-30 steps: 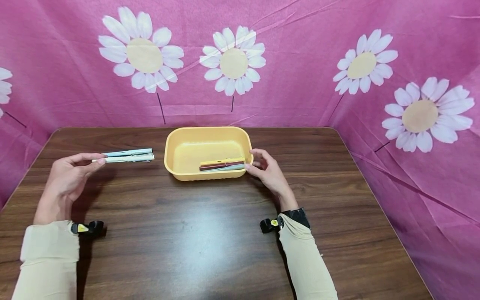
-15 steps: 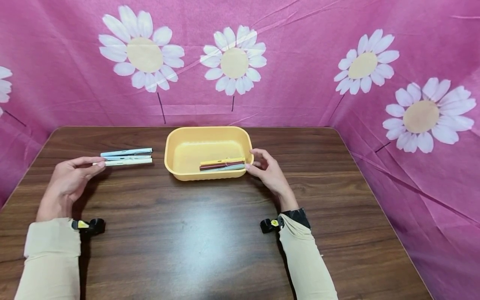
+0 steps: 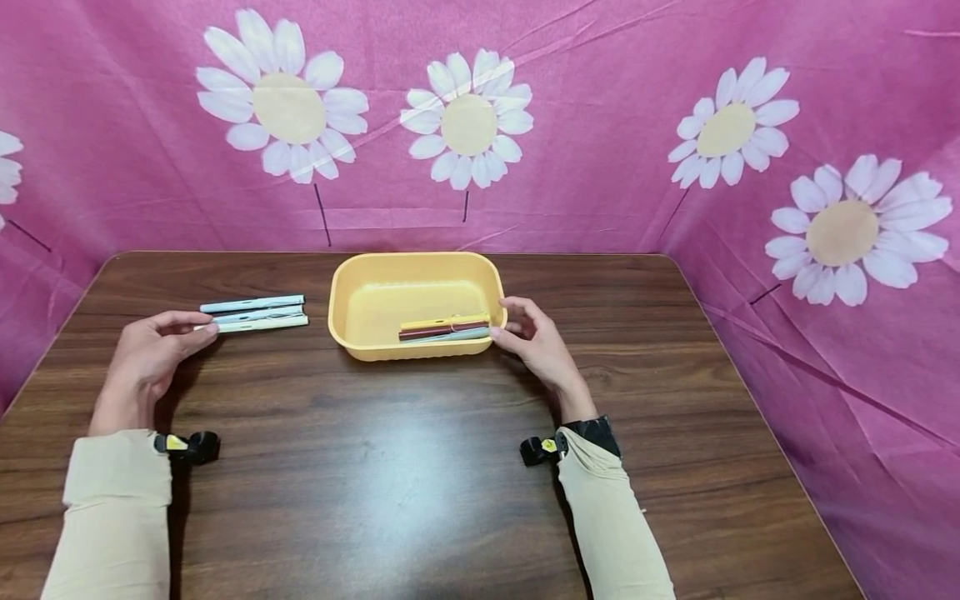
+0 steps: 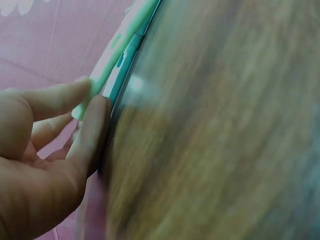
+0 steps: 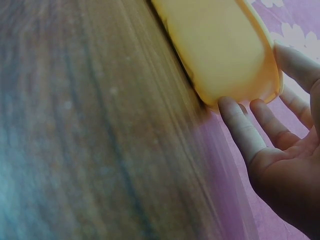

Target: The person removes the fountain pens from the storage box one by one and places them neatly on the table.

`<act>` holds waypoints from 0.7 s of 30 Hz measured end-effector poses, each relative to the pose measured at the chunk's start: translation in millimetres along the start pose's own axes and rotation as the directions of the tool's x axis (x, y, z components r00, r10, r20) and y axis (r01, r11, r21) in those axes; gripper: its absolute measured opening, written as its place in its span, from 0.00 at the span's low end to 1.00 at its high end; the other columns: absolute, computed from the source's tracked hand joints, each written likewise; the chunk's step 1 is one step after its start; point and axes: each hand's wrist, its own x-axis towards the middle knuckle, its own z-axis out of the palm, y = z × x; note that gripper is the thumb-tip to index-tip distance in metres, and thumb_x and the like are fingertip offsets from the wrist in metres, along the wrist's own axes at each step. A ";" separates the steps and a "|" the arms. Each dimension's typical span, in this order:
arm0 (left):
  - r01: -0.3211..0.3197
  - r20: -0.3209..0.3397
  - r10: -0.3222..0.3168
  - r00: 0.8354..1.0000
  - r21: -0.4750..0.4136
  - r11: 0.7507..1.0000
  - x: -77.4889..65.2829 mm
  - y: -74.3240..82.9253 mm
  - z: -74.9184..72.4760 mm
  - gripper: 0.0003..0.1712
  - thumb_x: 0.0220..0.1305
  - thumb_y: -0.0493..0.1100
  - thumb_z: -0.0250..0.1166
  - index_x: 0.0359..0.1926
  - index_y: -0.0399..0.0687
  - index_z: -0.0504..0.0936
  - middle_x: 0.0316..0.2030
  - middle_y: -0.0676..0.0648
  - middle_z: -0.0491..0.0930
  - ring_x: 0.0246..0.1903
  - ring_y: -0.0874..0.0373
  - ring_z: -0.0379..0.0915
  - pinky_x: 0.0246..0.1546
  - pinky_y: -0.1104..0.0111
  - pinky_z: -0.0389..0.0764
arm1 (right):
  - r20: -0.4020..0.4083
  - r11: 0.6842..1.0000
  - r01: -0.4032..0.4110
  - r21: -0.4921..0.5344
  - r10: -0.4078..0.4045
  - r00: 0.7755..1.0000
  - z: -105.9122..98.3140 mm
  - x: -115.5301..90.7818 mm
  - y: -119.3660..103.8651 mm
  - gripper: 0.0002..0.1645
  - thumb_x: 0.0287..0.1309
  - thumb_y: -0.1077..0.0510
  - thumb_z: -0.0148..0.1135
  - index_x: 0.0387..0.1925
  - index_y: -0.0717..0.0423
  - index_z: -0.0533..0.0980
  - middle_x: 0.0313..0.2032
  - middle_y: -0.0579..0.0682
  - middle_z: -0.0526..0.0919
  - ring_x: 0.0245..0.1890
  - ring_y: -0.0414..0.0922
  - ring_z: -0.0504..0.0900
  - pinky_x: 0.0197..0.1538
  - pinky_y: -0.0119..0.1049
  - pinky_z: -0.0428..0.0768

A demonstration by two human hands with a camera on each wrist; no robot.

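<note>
"What's the basin (image 3: 375, 312) made of?"
"Smooth plastic, by its look, shiny inside; the pens (image 3: 262, 323) look plastic too, smooth."
"And the table (image 3: 480, 408)?"
"Wood-grained and glossy; the backdrop (image 3: 592, 167) is creased, cloth-like."

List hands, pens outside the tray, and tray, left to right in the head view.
Left hand → three pale pens (as one group; their left-right spans overlap) → yellow tray → right hand.
</note>
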 end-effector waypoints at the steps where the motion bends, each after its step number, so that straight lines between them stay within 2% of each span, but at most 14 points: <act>1: 0.000 -0.011 0.000 1.000 0.028 1.000 -0.3 0.7 0.4 0.10 0.59 0.32 0.74 0.30 0.53 0.91 0.31 0.64 0.81 0.35 0.70 0.70 0.30 0.83 0.73 | -0.001 1.000 0.000 0.003 0.000 1.000 0.1 -0.1 0.0 0.30 0.63 0.67 0.67 0.65 0.63 0.69 0.60 0.63 0.74 0.55 0.55 0.80 0.49 0.32 0.81; 3: 0.007 -0.024 -0.006 1.000 0.044 0.999 0.0 2.2 0.9 0.10 0.60 0.32 0.73 0.29 0.54 0.91 0.27 0.63 0.82 0.31 0.72 0.73 0.29 0.83 0.75 | -0.003 1.000 -0.002 0.009 0.002 1.000 0.6 -0.1 0.2 0.30 0.63 0.67 0.67 0.65 0.64 0.69 0.59 0.63 0.74 0.54 0.55 0.80 0.49 0.32 0.81; 6: 0.021 -0.056 -0.012 0.998 0.170 0.985 0.9 4.4 1.3 0.12 0.62 0.36 0.73 0.27 0.60 0.89 0.23 0.65 0.82 0.26 0.74 0.74 0.27 0.82 0.74 | -0.004 1.000 -0.003 0.016 0.003 1.000 0.8 -0.1 0.6 0.30 0.63 0.67 0.67 0.65 0.64 0.69 0.59 0.63 0.74 0.54 0.54 0.80 0.48 0.32 0.81; 10: 0.058 -0.100 -0.026 0.995 0.328 0.943 1.0 5.7 1.4 0.10 0.63 0.44 0.73 0.27 0.67 0.89 0.25 0.72 0.78 0.32 0.72 0.69 0.29 0.81 0.70 | -0.004 1.000 -0.006 0.015 0.007 1.000 0.9 -0.4 -0.6 0.30 0.63 0.67 0.67 0.65 0.64 0.69 0.59 0.63 0.73 0.54 0.54 0.80 0.48 0.32 0.81; 13: 0.077 -0.116 -0.035 0.993 0.382 0.921 1.0 6.3 1.1 0.07 0.64 0.47 0.72 0.29 0.66 0.90 0.29 0.74 0.75 0.37 0.69 0.64 0.31 0.81 0.69 | -0.007 1.000 -0.011 0.008 0.011 1.000 0.7 -0.1 -0.8 0.30 0.63 0.66 0.68 0.65 0.64 0.69 0.59 0.63 0.73 0.54 0.55 0.80 0.48 0.32 0.81; 18: 0.100 -0.129 -0.048 0.990 0.429 0.898 2.1 8.1 0.3 0.15 0.66 0.47 0.70 0.25 0.77 0.86 0.29 0.76 0.72 0.38 0.69 0.63 0.32 0.81 0.69 | -0.010 1.000 -0.015 0.009 0.015 1.000 0.4 0.6 -0.7 0.30 0.63 0.66 0.69 0.65 0.63 0.70 0.60 0.64 0.73 0.55 0.57 0.79 0.48 0.31 0.81; 21: 0.120 -0.143 -0.065 0.988 0.422 0.899 2.2 9.1 -0.1 0.18 0.66 0.47 0.70 0.23 0.80 0.84 0.30 0.75 0.72 0.38 0.68 0.62 0.32 0.81 0.70 | -0.008 1.000 -0.017 0.008 0.017 1.000 0.3 0.6 -1.0 0.30 0.63 0.65 0.69 0.65 0.63 0.70 0.60 0.64 0.73 0.55 0.57 0.79 0.48 0.31 0.81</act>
